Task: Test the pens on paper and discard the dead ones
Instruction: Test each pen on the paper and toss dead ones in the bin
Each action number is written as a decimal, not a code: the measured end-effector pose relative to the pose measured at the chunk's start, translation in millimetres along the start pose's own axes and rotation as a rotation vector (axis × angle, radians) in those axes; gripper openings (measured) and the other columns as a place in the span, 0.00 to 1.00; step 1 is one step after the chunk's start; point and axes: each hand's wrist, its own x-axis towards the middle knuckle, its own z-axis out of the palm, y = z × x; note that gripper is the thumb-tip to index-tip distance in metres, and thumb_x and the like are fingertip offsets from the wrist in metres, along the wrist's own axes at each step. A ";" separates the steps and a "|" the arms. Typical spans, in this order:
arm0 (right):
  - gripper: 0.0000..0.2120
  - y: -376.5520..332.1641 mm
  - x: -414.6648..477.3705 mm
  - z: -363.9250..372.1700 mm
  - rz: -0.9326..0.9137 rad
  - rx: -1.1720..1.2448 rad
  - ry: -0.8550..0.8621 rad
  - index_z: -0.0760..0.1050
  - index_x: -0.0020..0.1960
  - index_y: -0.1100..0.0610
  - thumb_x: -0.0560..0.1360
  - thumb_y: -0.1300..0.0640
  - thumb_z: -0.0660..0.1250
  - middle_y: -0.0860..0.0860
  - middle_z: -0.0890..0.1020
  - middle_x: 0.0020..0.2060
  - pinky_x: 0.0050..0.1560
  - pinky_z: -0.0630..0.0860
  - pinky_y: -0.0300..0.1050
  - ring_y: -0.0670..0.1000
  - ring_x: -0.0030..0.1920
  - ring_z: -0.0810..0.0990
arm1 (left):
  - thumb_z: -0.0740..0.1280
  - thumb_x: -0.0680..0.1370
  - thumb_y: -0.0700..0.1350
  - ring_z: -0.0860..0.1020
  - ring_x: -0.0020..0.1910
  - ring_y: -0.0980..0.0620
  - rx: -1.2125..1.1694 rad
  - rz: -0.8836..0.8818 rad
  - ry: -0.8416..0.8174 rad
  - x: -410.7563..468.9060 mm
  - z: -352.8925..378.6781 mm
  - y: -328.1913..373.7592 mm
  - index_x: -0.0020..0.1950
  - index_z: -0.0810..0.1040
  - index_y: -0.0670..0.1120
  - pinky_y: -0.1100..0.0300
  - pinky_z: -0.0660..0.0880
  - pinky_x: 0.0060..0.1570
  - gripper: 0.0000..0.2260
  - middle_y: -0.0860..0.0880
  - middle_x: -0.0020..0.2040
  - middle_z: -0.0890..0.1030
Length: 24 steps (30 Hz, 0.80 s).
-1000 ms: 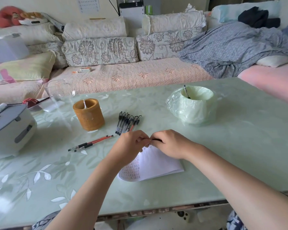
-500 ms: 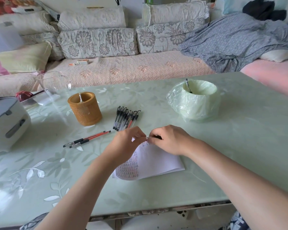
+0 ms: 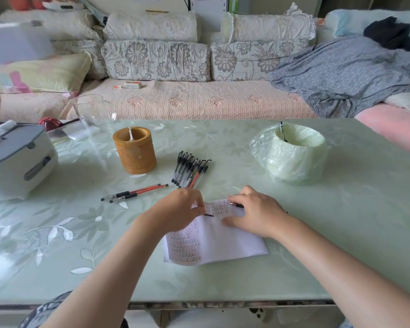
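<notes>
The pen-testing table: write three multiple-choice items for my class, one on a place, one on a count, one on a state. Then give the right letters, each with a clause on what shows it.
1. Where is the lined bin?
A. Far right of the table
B. Beside the grey appliance
C. On the sofa

2. How many pens lie apart as the orange-barrelled group, left of the big bundle?
A. Two
B. Six
C. None

3. What are the hands doing?
A. Resting flat and empty
B. Each pinching a part of a pen over the paper
C. Lifting the brown cup

Answers: 1 A, the bin stands at the table's far right with one pen in it. 2 A, two barrels lie side by side. 3 B, the left hand and the right hand each grip a dark piece above the sheet.
</notes>
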 end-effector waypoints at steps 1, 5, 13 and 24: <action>0.31 -3.8 -0.3 2.1 -0.008 -0.010 -0.004 0.75 0.62 0.45 0.67 0.28 0.65 0.47 0.71 0.53 0.54 0.73 0.47 0.52 0.56 0.77 | 0.66 0.78 0.51 0.77 0.50 0.54 0.005 -0.010 0.002 -1.3 -2.2 -2.2 0.50 0.79 0.52 0.57 0.75 0.51 0.05 0.55 0.52 0.78; 0.28 -16.0 -1.8 7.1 -0.034 -0.077 -0.016 0.74 0.58 0.49 0.70 0.29 0.62 0.49 0.72 0.53 0.53 0.74 0.49 0.55 0.55 0.77 | 0.67 0.78 0.48 0.73 0.47 0.57 0.033 0.012 0.042 -5.9 -6.7 -8.9 0.48 0.79 0.51 0.65 0.67 0.45 0.02 0.57 0.47 0.74; 0.17 -2.0 7.9 0.1 -0.095 0.397 0.172 0.72 0.57 0.44 0.78 0.65 0.59 0.47 0.77 0.47 0.44 0.69 0.33 0.40 0.40 0.74 | 0.68 0.76 0.46 0.75 0.51 0.52 0.067 0.002 0.100 0.5 4.7 -8.5 0.53 0.78 0.50 0.55 0.76 0.52 0.07 0.53 0.50 0.76; 0.24 3.8 14.1 -6.7 0.062 1.377 0.067 0.77 0.64 0.59 0.78 0.76 0.52 0.58 0.79 0.46 0.39 0.79 0.44 0.53 0.41 0.80 | 0.70 0.76 0.50 0.75 0.46 0.54 -0.066 0.068 0.156 20.1 16.3 6.9 0.55 0.79 0.50 0.62 0.72 0.45 0.10 0.53 0.49 0.77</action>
